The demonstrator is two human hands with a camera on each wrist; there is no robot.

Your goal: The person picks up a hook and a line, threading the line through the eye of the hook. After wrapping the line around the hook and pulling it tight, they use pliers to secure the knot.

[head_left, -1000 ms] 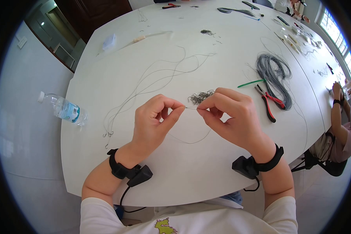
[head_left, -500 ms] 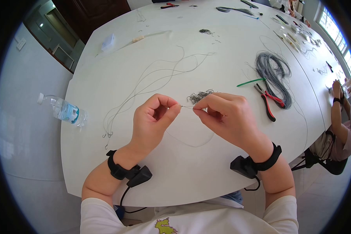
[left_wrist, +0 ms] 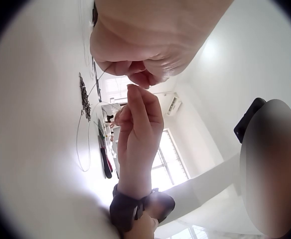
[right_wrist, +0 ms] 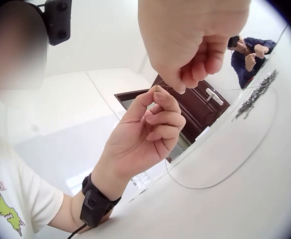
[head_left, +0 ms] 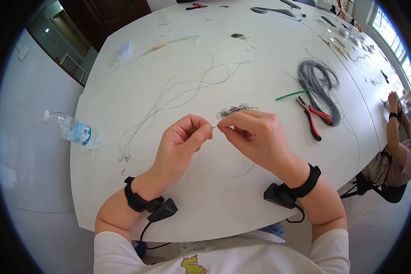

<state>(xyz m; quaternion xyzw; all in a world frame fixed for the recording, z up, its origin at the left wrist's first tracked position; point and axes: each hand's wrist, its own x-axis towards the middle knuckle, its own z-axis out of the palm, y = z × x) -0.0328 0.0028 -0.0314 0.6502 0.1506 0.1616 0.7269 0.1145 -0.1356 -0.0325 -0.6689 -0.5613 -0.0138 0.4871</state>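
In the head view my left hand [head_left: 180, 144] pinches a thin fishing line [head_left: 228, 176] between thumb and forefinger. A short dark stub shows at those fingertips; I cannot tell what it is. My right hand [head_left: 255, 137] pinches the line just beside them, its fingertips almost meeting the left ones. From the hands a loop of line hangs toward the table, also seen in the right wrist view. Just behind the right hand lies a pile of small fish hooks [head_left: 233, 111]. Several long lines with hooks [head_left: 127, 158] at their near ends lie to the left.
A water bottle [head_left: 73, 129] lies at the left edge of the white table [head_left: 205, 210]. Right of the hands are red-and-black pliers [head_left: 313, 121], a grey bundle of line [head_left: 317, 84] and a green tie [head_left: 291, 95]. Other people sit around the table.
My right hand has moved left, bringing its fingertips closer to the left hand's. The stretch of line between them has become shorter.
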